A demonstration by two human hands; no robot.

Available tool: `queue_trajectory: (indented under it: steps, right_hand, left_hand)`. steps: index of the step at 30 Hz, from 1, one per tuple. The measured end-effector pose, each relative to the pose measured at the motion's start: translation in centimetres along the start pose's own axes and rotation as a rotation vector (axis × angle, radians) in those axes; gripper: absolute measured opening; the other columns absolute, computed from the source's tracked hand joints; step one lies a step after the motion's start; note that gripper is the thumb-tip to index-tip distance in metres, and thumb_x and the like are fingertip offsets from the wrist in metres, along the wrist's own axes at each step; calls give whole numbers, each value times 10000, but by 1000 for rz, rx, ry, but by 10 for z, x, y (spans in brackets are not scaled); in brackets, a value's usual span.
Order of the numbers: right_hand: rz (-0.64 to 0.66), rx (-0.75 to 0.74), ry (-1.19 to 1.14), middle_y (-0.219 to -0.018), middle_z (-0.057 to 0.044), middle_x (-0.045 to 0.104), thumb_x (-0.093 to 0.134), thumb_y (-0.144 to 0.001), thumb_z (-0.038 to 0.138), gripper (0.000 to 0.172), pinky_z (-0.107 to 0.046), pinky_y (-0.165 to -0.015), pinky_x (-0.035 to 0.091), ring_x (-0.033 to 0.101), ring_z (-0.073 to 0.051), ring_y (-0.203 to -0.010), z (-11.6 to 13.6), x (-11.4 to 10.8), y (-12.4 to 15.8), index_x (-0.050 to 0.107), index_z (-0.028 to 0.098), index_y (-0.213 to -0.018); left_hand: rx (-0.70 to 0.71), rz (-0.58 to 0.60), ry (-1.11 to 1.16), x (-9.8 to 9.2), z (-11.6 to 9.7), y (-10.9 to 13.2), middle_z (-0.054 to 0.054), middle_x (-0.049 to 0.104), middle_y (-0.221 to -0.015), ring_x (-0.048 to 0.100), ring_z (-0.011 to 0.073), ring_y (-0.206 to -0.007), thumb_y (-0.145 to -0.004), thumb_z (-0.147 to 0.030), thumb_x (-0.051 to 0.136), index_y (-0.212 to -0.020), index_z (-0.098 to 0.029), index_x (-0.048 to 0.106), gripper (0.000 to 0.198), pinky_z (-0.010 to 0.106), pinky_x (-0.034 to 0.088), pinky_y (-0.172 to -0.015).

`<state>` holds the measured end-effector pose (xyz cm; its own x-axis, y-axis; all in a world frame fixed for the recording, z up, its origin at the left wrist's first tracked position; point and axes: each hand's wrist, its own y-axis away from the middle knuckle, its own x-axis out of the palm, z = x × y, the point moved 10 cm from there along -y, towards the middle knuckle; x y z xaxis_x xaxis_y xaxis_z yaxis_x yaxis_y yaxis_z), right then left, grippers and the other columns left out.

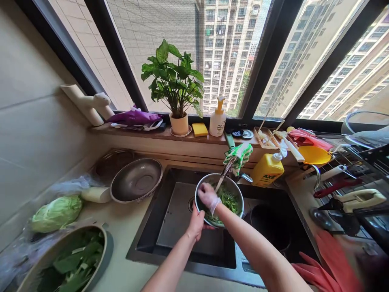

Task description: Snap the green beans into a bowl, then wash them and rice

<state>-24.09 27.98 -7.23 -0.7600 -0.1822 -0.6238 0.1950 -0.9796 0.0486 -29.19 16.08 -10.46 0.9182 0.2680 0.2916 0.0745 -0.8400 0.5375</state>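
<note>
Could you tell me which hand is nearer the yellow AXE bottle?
Right. The right hand, gloved, is in the steel bowl, left of the bottle; the left hand is farther, under the bowl's edge.

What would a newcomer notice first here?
The steel bowl of green vegetables over the sink comes first: the left hand grips it from below, while the gloved right hand is inside. Above it, a leafy potted plant stands on the windowsill; a cabbage lies on the counter at left.
</note>
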Motion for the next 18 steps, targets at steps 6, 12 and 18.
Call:
queue_trajectory:
  steps: [6, 12, 18]
  right_hand:
    - [605, -104, 136, -643, 17, 608, 527, -695, 224, 143, -192, -568, 380, 507, -106, -613, -23, 4, 69, 662, 180, -706]
    - [398, -130, 480, -818, -59, 663, 529, -652, 131, 188, -260, -707, 425, 581, -180, -796, -38, -62, 53, 685, 193, -737]
    - [361, 37, 460, -739, -140, 660, 576, -615, 93, 134, -354, -700, 445, 604, -271, -801, -52, -30, 32, 691, 156, -638]
  left_hand:
    - [-23, -49, -4, -20, 1, -1, 100, 533, -1119, 591, 114, -551, -738, -147, 454, -1339, -344, 167, 694, 214, 497, -390]
    - [21, -116, 27, -35, -1, -2, 67, 532, -1056, 591, 107, -560, -736, -134, 432, -1285, -336, 225, 621, 215, 507, -397]
    - [8, -88, 36, -30, 6, -2, 46, 552, -965, 591, 100, -552, -734, -144, 456, -1245, -296, 269, 566, 204, 516, -416]
